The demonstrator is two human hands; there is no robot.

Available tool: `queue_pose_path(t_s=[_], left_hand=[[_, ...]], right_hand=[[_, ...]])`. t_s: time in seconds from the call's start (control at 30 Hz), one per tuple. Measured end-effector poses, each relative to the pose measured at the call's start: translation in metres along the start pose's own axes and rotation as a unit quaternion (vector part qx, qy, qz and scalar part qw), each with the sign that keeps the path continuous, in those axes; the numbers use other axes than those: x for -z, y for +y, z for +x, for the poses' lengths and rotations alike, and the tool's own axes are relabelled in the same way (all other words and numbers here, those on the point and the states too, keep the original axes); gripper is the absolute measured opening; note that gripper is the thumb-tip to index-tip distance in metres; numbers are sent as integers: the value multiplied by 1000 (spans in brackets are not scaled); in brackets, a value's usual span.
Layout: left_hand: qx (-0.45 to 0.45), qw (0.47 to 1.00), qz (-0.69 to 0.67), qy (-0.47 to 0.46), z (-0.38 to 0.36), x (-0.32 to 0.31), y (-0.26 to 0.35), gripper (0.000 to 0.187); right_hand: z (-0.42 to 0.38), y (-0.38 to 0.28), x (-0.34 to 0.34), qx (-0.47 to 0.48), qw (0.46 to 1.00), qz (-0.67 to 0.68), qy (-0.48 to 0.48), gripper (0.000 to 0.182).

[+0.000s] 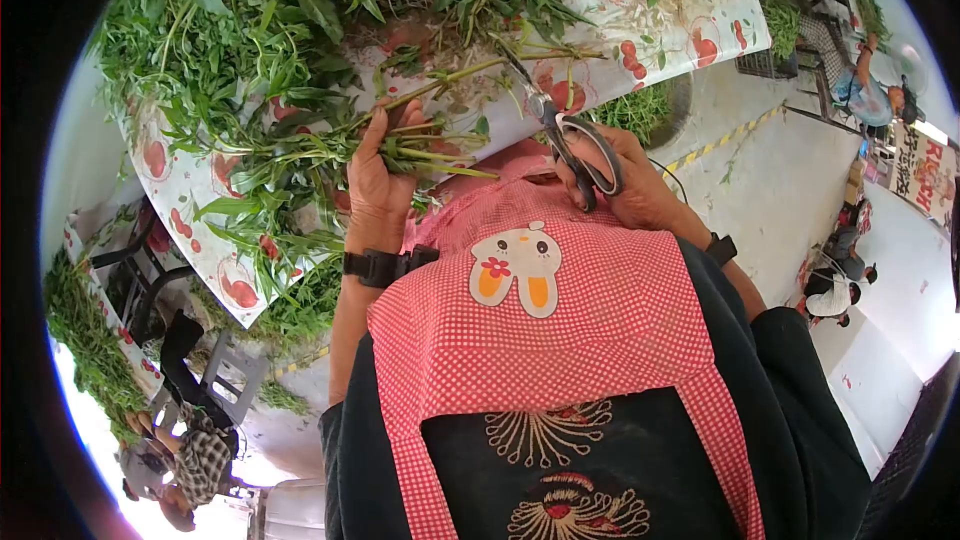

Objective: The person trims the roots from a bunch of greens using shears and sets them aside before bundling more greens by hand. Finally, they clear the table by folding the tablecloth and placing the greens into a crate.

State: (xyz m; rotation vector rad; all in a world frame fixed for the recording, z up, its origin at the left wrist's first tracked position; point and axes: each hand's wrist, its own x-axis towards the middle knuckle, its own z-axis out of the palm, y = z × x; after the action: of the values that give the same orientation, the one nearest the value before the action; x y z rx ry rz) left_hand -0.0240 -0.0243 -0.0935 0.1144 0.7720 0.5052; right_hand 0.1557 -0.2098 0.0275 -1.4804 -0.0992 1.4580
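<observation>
My left hand (378, 175) is closed around a bunch of leafy green stems (430, 148), whose cut ends point to the right. A longer stem (455, 75) runs out from the same bunch, and the blades overlap it in this view. In my right hand (630, 180) is a pair of scissors (575, 145), fingers through the dark handles, blades pointing up and left toward the stems. Both hands are over the near edge of the table, just above a red checked apron (560, 270) with a rabbit patch.
A large heap of leafy greens (250, 30) covers the left and back of the table, whose cloth (690, 20) has red fruit prints. Loose clippings lie at the right. More greens (640, 112) are below the table. Other people (205, 450) sit at the lower left and far right.
</observation>
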Motion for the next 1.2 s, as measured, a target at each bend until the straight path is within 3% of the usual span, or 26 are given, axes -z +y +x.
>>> queue_pose_path(t_s=[0.2,0.4,0.5,0.57,0.67,0.8,1.03,1.2], left_hand=[[-14,999,35,25,3,0,7,29],[53,995,80,-2,-12,-31,-1,34],[95,974,207,19,-29,-60,-9,39],[113,975,191,25,-28,-61,-17,45],[143,963,227,33,-24,-63,-21,47],[180,947,267,-27,-18,-72,-24,42],[258,910,314,-80,-12,-70,-23,38],[263,907,318,-84,-13,-70,-23,40]], right_hand=[[2,-1,-10,4,1000,-21,16,30],[27,4,-16,26,999,-21,23,28],[57,17,-21,29,997,-16,68,32],[71,30,-18,71,996,-30,42,50],[76,40,-22,60,997,20,36,53],[72,42,-24,116,993,5,29,57],[79,58,-16,123,990,-48,53,56],[78,51,-16,128,988,-73,52,52]])
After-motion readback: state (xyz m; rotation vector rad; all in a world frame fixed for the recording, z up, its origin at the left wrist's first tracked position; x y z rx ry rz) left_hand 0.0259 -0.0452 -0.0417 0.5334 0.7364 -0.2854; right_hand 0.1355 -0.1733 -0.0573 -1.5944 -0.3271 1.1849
